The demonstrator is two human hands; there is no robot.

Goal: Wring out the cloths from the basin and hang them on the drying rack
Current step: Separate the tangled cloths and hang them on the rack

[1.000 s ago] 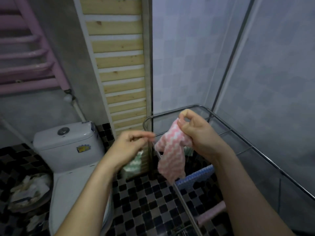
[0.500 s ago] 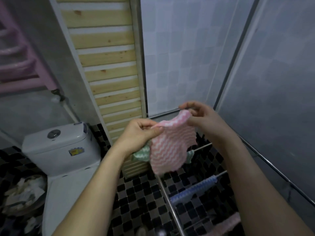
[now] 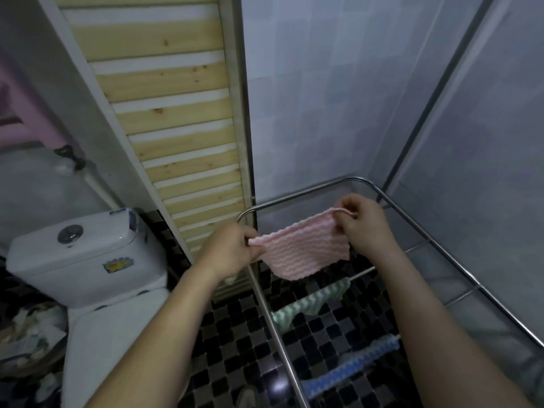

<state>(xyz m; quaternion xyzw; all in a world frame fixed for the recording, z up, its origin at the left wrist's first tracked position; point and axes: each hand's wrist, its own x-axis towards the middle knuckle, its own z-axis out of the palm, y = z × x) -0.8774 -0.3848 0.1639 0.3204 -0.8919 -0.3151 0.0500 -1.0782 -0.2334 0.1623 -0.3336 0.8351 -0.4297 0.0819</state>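
A pink wavy-striped cloth [image 3: 303, 248] is stretched flat between both hands above the metal drying rack [image 3: 309, 193]. My left hand [image 3: 232, 250] pinches its left top corner. My right hand [image 3: 363, 225] pinches its right top corner. The cloth hangs over the far end of the rack, near the curved end bar. Lower on the rack, a green striped cloth [image 3: 309, 301] and a blue striped cloth [image 3: 350, 369] each hang over a rung. The basin is out of view.
A white toilet [image 3: 85, 260] stands at the left, with a full waste bin [image 3: 26, 337] beside it. A wooden slatted panel [image 3: 176, 128] leans against the wall behind the rack. Tiled walls close in at the right. The floor is dark checkered tile.
The bunched pink cloth has been pulled open and now lies spread flat between my hands. Both hands have moved apart and out over the rack's far end.
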